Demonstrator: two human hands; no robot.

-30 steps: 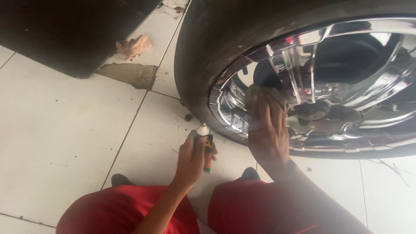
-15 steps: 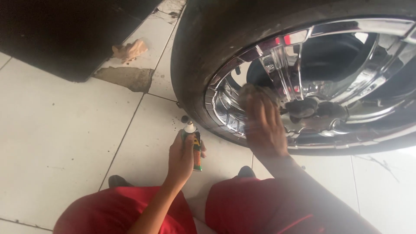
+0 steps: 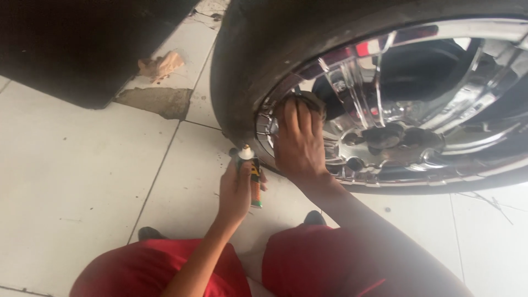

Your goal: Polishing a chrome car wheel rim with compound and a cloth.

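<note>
White floor tiles [image 3: 71,181] stretch away to the left of my fingers, with a crumpled tan rag [image 3: 159,65] lying on them far above, beside a broken grey patch of tile [image 3: 154,102]. My left hand [image 3: 237,190] is clenched around a small spray bottle [image 3: 252,179], nozzle up, green and orange body showing just past my fingertips on their right side. It sits close below the tyre [image 3: 247,66], whose dark rubber curves over both hands. Just right of the bottle, my right hand [image 3: 300,140] lies flat against the chrome rim [image 3: 385,115], fingers pressing a dark cloth [image 3: 308,100] that peeks out above my fingertips; I cannot tell how firmly they pinch it. Shiny spokes and the hub nuts [image 3: 385,137] gleam further right of those fingers. Beneath both wrists are my knees in red trousers [image 3: 308,264].
</note>
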